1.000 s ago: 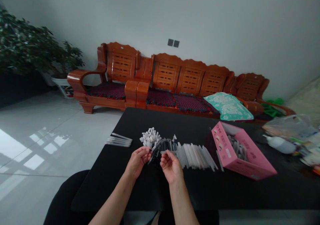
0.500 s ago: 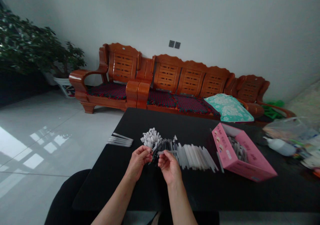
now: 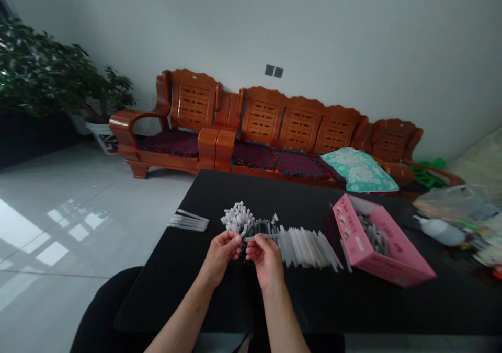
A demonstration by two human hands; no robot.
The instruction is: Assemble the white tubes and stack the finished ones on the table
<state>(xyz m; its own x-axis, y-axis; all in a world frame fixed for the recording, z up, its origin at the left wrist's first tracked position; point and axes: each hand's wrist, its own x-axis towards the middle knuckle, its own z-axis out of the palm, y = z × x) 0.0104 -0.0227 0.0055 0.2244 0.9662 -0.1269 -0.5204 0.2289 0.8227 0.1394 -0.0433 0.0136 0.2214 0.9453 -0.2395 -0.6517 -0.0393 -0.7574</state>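
Over the near side of the black table, my left hand (image 3: 224, 249) is closed in a pinch, its fingertips on a small thin piece that is mostly hidden. My right hand (image 3: 265, 259) pinches a thin translucent tube (image 3: 270, 236), held roughly level, its left end close to my left fingertips. Whether the two pieces are joined I cannot tell. Just beyond my hands lies a pile of white-headed dark sticks (image 3: 238, 217). A row of loose translucent tubes (image 3: 309, 246) lies to the right of my right hand.
Several white sticks (image 3: 189, 221) lie at the table's left edge. A pink box (image 3: 376, 269) with grey-white pieces inside stands on the right. Beyond it are a white bottle (image 3: 441, 231) and a plastic bag (image 3: 457, 201). A wooden sofa (image 3: 225, 146) runs behind the black table (image 3: 172, 290).
My hands have come slightly closer together, and the tube in my right hand now reaches toward my left fingertips. The piles and box stay in place.
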